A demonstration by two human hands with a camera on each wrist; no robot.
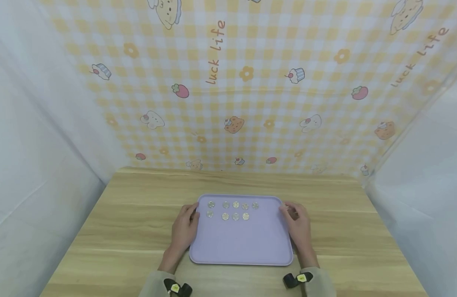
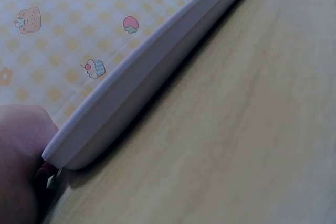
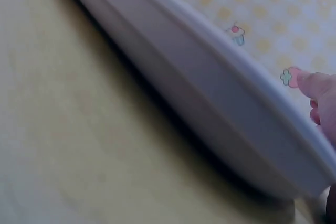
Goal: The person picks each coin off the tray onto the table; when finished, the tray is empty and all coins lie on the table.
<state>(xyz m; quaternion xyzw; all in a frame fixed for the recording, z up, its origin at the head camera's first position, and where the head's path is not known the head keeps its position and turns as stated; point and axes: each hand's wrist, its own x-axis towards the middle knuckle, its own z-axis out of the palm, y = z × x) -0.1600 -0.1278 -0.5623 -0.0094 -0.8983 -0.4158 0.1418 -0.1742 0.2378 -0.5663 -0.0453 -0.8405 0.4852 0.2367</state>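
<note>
A lilac rectangular tray [image 1: 241, 247] lies on the table with small round silvery coins [image 1: 236, 204] in two rows across its far part. My left hand [image 1: 185, 227] grips the tray's left side, thumb towards the rim. In the left wrist view that hand [image 2: 23, 150] meets the tray's corner [image 2: 105, 124], with fingertips partly hidden beneath it. At the right side, near the far corner, my right hand [image 1: 297, 222] holds the tray with curled fingers. The right wrist view shows part of this hand [image 3: 323, 98] above the rim and the tray's outer wall [image 3: 210, 93].
A wood-grain table [image 1: 139, 214] extends around the tray. Behind it hangs a yellow checked cloth [image 1: 243, 103] with cartoon prints, and white cloth walls [image 1: 39, 165] stand on both sides. Small black cameras [image 1: 297, 279] are strapped to the wrists.
</note>
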